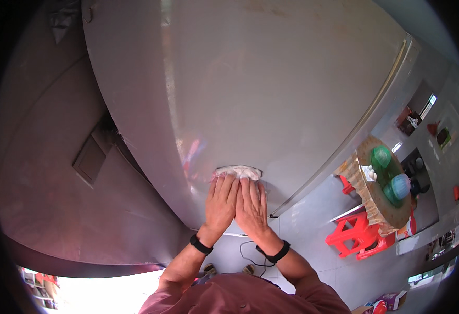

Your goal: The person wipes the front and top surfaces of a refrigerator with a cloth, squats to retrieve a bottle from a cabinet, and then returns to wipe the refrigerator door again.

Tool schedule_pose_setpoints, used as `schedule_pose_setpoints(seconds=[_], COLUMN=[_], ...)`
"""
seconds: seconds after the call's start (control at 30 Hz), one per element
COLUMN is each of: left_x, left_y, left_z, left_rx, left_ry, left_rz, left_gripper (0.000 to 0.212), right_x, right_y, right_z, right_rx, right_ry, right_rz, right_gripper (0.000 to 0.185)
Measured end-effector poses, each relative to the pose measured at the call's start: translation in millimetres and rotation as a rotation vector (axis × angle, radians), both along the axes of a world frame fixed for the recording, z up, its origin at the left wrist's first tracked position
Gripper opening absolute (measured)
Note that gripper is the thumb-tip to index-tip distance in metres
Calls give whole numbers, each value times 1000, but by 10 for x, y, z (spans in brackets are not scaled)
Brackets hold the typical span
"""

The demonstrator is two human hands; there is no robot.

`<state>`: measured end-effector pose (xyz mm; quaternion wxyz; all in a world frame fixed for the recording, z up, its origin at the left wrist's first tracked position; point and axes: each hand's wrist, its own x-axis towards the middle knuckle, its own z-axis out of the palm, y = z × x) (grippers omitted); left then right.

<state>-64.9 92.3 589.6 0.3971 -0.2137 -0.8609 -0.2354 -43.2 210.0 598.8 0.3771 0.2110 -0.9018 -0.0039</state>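
Side by side, my left hand and my right hand press a white and pink cloth flat on a large, smooth grey panel, which looks like the side of a refrigerator. The fingers of both lie over the cloth's lower edge and point away from me. Under the hands is the panel's lower part. Faint brownish marks show near the panel's far end. Each wrist has a black band.
To the right stands a round table with a patterned cover, green and blue domed items and small white eggs. Red plastic stools are beside it. A black cable lies on the tiled floor near my feet. A wall with a socket plate is on the left.
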Motion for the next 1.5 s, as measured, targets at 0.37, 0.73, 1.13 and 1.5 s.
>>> schedule_pose_setpoints(seconds=[0.37,0.73,1.13,1.5], left_x=[-207,-68,-49,-101], left_y=[81,415,102,418], left_z=[1042,767,698,992], left_rx=[66,-16,116,41], left_ry=[162,103,83,140], left_rz=[-56,-140,-78,-222], left_gripper=[45,45,39,44], right_x=[-136,-18,-6,-10], right_y=[65,498,100,396], right_z=[1084,692,837,934], right_rx=[23,3,108,-122], right_ry=[225,125,66,148], right_rz=[-28,-62,-41,-43], right_gripper=[40,47,43,38])
